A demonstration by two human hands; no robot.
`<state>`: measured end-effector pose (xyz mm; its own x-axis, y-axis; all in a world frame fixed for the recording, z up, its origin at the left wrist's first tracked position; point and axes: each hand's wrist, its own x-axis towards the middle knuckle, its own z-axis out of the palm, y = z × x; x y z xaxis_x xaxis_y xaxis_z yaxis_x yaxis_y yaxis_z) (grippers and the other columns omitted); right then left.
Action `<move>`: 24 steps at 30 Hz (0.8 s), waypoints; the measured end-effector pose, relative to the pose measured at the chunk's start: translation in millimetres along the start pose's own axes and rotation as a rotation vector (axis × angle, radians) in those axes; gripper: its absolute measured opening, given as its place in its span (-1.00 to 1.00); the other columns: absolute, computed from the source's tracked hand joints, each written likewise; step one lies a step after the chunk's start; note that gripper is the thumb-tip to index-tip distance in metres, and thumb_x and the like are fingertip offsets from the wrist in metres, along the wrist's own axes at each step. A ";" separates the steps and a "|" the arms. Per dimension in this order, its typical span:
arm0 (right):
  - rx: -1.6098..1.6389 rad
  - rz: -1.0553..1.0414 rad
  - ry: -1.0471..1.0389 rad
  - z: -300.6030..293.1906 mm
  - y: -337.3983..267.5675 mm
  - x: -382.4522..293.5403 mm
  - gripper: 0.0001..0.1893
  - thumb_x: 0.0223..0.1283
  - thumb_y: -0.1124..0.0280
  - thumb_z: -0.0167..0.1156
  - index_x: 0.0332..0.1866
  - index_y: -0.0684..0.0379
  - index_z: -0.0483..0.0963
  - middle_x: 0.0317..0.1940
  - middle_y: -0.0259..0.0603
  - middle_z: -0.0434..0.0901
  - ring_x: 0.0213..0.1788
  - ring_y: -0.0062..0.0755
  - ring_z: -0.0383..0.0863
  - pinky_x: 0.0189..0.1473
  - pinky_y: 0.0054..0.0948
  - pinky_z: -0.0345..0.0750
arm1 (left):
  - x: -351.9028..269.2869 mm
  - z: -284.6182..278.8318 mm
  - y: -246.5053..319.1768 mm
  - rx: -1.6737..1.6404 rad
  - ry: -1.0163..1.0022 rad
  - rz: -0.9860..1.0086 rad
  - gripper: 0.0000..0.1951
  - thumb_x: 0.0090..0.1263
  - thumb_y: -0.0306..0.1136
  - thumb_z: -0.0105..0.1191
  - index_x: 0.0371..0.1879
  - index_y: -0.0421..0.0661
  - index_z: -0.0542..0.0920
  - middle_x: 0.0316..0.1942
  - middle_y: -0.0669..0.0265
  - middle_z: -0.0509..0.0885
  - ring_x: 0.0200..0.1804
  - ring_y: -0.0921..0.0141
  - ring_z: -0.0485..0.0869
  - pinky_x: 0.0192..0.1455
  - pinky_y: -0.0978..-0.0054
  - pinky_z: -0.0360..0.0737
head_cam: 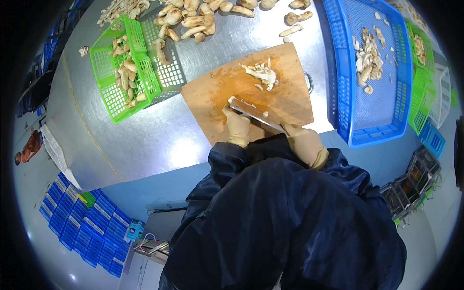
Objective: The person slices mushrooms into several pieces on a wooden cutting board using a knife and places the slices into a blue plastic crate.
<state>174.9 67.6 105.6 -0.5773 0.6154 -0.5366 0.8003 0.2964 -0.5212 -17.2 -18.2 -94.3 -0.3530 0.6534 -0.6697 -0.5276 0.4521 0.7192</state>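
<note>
My right hand (302,143), in a cream rubber glove, grips a broad-bladed kitchen knife (258,116). The blade points up and left across a wooden cutting board (214,92). Also gloved, my left hand (238,127) has its fingers curled at the blade's tip end, around a pale mushroom piece (231,99) that the hand and knife partly hide. A small white mushroom bit (265,114) is beside the blade. Farther up the board sits a heap of sliced mushroom (264,74).
The steel table (156,141) carries a green plastic basket (108,85) with mushroom pieces at left. Whole mushrooms (199,21) are piled at the far side, beside sliced ones (121,12). A blue crate (346,108) holding slices stands right. Another person (30,146) appears at far left.
</note>
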 end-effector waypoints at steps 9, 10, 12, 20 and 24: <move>0.010 0.100 -0.112 -0.5 4.0 -14.7 -0.76 0.12 0.49 -0.03 -0.08 0.21 0.38 -0.28 0.05 0.59 -0.34 0.01 0.62 -0.30 -0.16 0.53 | -0.2 10.6 12.1 -0.387 -0.064 -0.303 -0.64 0.36 -0.19 -0.25 0.07 -0.05 0.25 0.01 0.18 0.43 0.03 0.28 0.44 0.11 0.33 0.40; 0.013 0.094 -0.112 0.2 4.0 -14.2 -0.76 0.12 0.49 -0.03 -0.07 0.20 0.38 -0.28 0.05 0.59 -0.34 0.01 0.62 -0.30 -0.16 0.53 | -1.8 12.1 14.9 -0.337 -0.057 -0.269 -0.65 0.35 -0.22 -0.22 0.07 -0.06 0.24 0.00 0.18 0.43 0.02 0.29 0.44 0.10 0.35 0.41; 0.020 0.085 -0.112 2.8 4.2 -12.6 -0.74 0.11 0.49 -0.03 -0.06 0.20 0.38 -0.30 0.06 0.59 -0.35 0.01 0.62 -0.31 -0.15 0.53 | -4.5 14.2 16.9 -0.170 -0.045 -0.168 -0.64 0.33 -0.29 -0.16 0.07 -0.08 0.21 -0.02 0.18 0.43 0.00 0.31 0.46 0.06 0.37 0.44; -0.017 0.037 -0.054 19.6 -5.4 4.3 -0.74 0.11 0.49 -0.04 -0.06 0.21 0.39 -0.54 0.07 0.58 -0.43 0.03 0.62 -0.37 -0.11 0.53 | 4.8 -14.3 -12.4 0.849 -0.012 0.387 -0.50 0.24 -0.58 0.09 0.05 -0.17 0.10 -0.09 0.17 0.45 -0.11 0.39 0.50 -0.08 0.47 0.52; -0.008 -0.029 0.059 48.2 5.4 31.2 -0.74 0.14 0.46 -0.07 -0.06 0.21 0.39 -0.53 0.09 0.58 -0.43 0.04 0.62 -0.36 -0.10 0.54 | -18.7 35.8 46.2 0.313 0.073 0.107 -0.47 0.16 -0.64 0.14 0.03 -0.19 0.14 -0.07 0.15 0.47 -0.07 0.35 0.52 -0.04 0.50 0.51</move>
<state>153.4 53.2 54.1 -0.5900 0.6483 -0.4813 0.7848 0.3203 -0.5306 -7.3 12.3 -41.9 -0.4540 0.6668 -0.5910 -0.2262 0.5553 0.8003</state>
